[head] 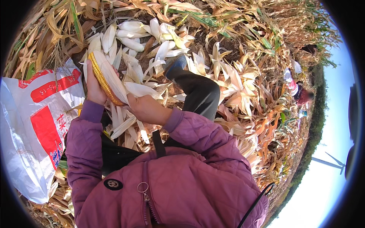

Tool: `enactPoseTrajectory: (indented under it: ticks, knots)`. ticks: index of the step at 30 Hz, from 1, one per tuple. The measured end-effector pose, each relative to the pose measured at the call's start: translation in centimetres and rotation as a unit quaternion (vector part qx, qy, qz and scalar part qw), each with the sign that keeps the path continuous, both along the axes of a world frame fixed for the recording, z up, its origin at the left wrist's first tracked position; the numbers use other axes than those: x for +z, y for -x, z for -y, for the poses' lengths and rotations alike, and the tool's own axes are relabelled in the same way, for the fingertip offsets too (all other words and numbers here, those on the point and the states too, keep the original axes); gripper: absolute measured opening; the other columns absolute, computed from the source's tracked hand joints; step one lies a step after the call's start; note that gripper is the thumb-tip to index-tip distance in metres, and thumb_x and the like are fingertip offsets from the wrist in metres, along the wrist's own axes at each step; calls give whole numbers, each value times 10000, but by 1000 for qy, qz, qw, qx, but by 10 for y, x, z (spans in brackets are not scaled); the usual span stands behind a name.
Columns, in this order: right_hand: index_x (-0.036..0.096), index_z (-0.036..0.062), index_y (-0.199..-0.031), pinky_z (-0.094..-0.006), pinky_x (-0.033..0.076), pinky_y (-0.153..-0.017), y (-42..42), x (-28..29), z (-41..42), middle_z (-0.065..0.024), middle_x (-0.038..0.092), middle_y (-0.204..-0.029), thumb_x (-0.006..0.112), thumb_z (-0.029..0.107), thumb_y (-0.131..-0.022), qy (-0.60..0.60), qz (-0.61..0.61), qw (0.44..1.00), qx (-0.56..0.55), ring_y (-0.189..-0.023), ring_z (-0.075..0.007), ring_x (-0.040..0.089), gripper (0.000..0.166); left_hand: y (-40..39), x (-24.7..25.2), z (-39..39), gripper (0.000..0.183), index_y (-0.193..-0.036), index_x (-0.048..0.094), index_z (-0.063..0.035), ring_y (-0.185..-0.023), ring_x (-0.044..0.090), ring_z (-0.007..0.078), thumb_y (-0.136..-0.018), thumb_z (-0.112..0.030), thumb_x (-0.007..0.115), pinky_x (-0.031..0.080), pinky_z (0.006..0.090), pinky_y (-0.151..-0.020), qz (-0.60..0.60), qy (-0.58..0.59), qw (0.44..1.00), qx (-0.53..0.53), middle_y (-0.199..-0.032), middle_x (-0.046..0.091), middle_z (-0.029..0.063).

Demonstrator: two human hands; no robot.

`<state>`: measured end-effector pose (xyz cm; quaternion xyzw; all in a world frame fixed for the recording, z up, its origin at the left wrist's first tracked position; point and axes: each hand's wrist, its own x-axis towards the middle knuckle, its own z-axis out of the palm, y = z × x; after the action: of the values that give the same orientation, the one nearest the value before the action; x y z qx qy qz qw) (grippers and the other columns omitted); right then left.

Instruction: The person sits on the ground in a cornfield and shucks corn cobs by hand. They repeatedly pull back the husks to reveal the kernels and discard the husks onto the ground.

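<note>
A yellow ear of corn is held slanted in front of me, its kernels bare along the left side. Pale husk still covers its right side. My left hand grips the ear from the left, with fingertips showing behind the husk. At the lower end, my right hand is closed on the husk near the ear's base; its fingertips are partly hidden. Loose husks lie just beyond both hands. Several ears in pale husks are heaped farther out.
A white and red woven sack bearing print lies at my left. My bent leg and shoe are among the husks. Peeled-back husks and dry stalks spread across the ground. Another person is far off at right.
</note>
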<state>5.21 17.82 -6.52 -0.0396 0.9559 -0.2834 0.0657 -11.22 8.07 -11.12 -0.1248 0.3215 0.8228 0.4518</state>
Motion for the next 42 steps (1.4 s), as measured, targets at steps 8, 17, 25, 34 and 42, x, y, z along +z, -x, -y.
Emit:
enactPoseTrajectory:
  ticks: [8,17,25,34,42]
  knots:
    - [443,51,-902,-405,461,-502,-27,-8,-42,-104,567,-641,516,104,-744,-86,-70,988,112,-596,-308,597,183,-36,14,12,657,-1191,444,-10,-576,518,189,-886,-574,302,458,313,-606,-64,-100,975,-186,-783,561,128]
    - [467,90,-934,-403,462,-521,-47,19,-113,-105,577,-676,511,47,-745,-138,-124,982,-27,-629,-305,598,199,-79,33,35,688,-1312,324,-81,-771,631,319,-852,-592,362,531,366,-451,-6,-30,977,-210,-1016,570,233]
    - [470,78,-1172,-304,433,-614,-53,34,-178,-121,603,-788,478,91,-848,36,-64,978,-196,-712,-204,580,324,-102,81,99,567,-1168,409,-74,-510,585,226,-780,-466,539,481,308,-412,-120,77,938,-316,-750,594,173]
    - [503,45,-812,-200,307,-434,-59,-24,-167,-33,515,-696,439,66,-819,465,-25,761,-452,-511,-67,384,68,-127,115,96,586,-1092,459,69,-586,603,254,-798,-434,398,531,306,-439,-156,-20,977,-147,-848,572,211]
    - [504,7,-814,-223,449,-497,-57,-28,-137,-62,513,-708,436,63,-826,753,-64,441,-485,-586,-132,482,89,-135,120,97,603,-1055,479,48,-631,617,258,-832,-501,370,539,329,-473,-141,21,984,-109,-832,571,176]
